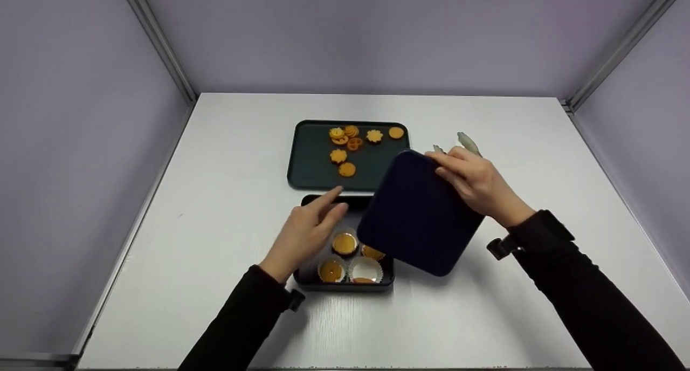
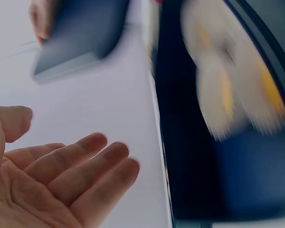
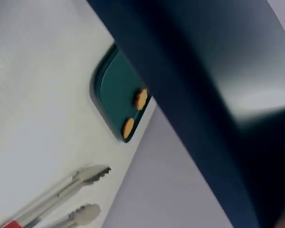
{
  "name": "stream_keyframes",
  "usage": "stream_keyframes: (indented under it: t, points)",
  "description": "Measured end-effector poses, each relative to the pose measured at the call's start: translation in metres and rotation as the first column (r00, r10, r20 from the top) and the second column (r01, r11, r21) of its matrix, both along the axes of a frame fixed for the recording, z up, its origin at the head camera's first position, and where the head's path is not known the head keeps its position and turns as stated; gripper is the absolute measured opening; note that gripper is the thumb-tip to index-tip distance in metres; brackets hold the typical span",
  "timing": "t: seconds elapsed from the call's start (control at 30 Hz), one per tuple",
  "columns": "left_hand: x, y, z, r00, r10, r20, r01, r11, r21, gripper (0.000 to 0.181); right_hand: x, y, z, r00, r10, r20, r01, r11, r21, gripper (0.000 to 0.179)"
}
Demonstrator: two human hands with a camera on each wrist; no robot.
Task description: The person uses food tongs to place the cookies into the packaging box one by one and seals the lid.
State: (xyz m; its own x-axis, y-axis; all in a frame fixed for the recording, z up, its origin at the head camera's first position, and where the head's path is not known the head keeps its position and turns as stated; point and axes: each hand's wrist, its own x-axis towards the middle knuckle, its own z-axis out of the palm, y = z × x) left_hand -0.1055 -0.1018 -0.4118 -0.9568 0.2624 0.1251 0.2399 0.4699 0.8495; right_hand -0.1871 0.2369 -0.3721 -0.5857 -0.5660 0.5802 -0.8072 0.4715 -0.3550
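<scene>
My right hand (image 1: 474,179) pinches the upper right edge of a dark blue rectangular lid (image 1: 423,214), holding it tilted in the air. The lid covers the right part of a dark box (image 1: 345,288) in the head view. Inside that box stand several white paper cups (image 1: 366,268), with orange-yellow pieces in them. Over the box's left side hovers my left hand (image 1: 304,231), its index finger extended and nothing in its grasp. The left wrist view shows this hand's palm and spread thumb apart from the lid (image 2: 85,33).
Behind the box lies a green tray (image 1: 312,166) with several biscuits (image 1: 374,136) and a pretzel (image 1: 354,144). Tongs (image 3: 80,183) with a red part lie on the white table (image 1: 215,225), partly behind my right hand in the head view. Walls enclose the back and sides.
</scene>
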Motion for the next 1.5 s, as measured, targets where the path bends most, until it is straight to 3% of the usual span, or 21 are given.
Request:
stream_keyframes:
  t: [0.1,0.2,0.43,0.6,0.73,0.93,1.07,1.27,1.37,1.5]
  points:
    - [-0.002,0.009,0.004,0.992,-0.079,0.099,0.073,0.995,0.062,0.055,-0.003,-0.009,-0.004,1.0,0.028,0.001,-0.028,1.0,-0.004,0.037]
    - [-0.004,0.014,0.004,0.98,-0.127,0.152,0.117,0.99,0.078,0.058,-0.005,-0.015,-0.008,0.998,0.065,-0.006,-0.065,0.998,-0.025,0.038]
    - [-0.006,0.02,0.001,0.969,-0.114,0.22,0.088,0.988,0.126,0.053,-0.004,-0.023,-0.013,0.995,0.104,0.002,-0.104,0.994,-0.033,0.038]
    - [-0.007,0.021,-0.001,0.969,-0.108,0.22,0.082,0.989,0.127,0.033,-0.001,-0.03,-0.01,0.993,0.116,-0.022,-0.117,0.993,-0.019,0.038]
    - [-0.006,0.02,-0.003,0.96,-0.136,0.245,0.078,0.969,0.233,0.017,-0.001,-0.035,-0.008,0.992,0.122,-0.014,-0.123,0.992,-0.017,0.036]
    - [-0.003,0.012,-0.001,0.964,-0.168,0.204,0.093,0.938,0.333,0.018,-0.003,-0.034,-0.009,0.998,0.069,0.009,-0.069,0.997,-0.036,0.033]
    - [-0.002,0.003,0.0,0.971,-0.149,0.187,0.074,0.931,0.356,0.018,-0.002,-0.03,-0.009,0.998,0.01,0.054,-0.006,0.997,-0.077,0.035]
    - [0.001,-0.009,0.001,0.971,-0.126,0.203,0.034,0.913,0.405,0.019,0.0,-0.026,-0.012,0.991,-0.008,0.137,0.025,0.992,-0.127,0.041]
    - [0.002,-0.016,0.003,0.969,-0.114,0.219,0.009,0.902,0.432,0.022,0.003,-0.027,-0.012,0.967,-0.003,0.253,0.044,0.986,-0.158,0.047]
    - [0.002,-0.024,0.005,0.967,-0.091,0.238,-0.032,0.884,0.467,0.02,0.009,-0.031,-0.01,0.874,0.037,0.485,0.081,0.973,-0.218,0.059]
